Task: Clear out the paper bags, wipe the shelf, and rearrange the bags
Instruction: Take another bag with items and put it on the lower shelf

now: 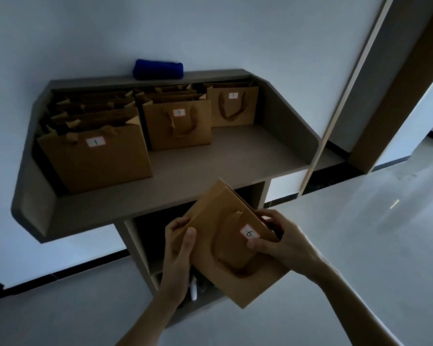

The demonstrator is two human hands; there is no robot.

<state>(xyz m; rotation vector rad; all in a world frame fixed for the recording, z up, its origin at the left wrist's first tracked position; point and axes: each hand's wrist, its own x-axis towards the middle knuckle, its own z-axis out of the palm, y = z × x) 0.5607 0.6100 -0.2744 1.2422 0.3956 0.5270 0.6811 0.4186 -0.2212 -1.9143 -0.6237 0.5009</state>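
Observation:
I hold a brown paper bag labelled 6 (220, 236) tilted in front of the shelf (235, 156), below its front edge. My left hand (179, 243) grips the bag's left side with the thumb on its face. My right hand (280, 240) grips its top edge next to the label. On the shelf stand brown bags in rows: bag 1 (98, 158) at the front left with several behind it, bag 5 (178, 128) in the middle with more behind, bag 7 (233, 106) at the back right.
A rolled blue cloth (158, 69) lies on the shelf's top ledge by the wall. Below the shelf is an open cabinet compartment (150, 236) with a white object low inside. A door frame (345, 83) stands at the right, above a glossy floor.

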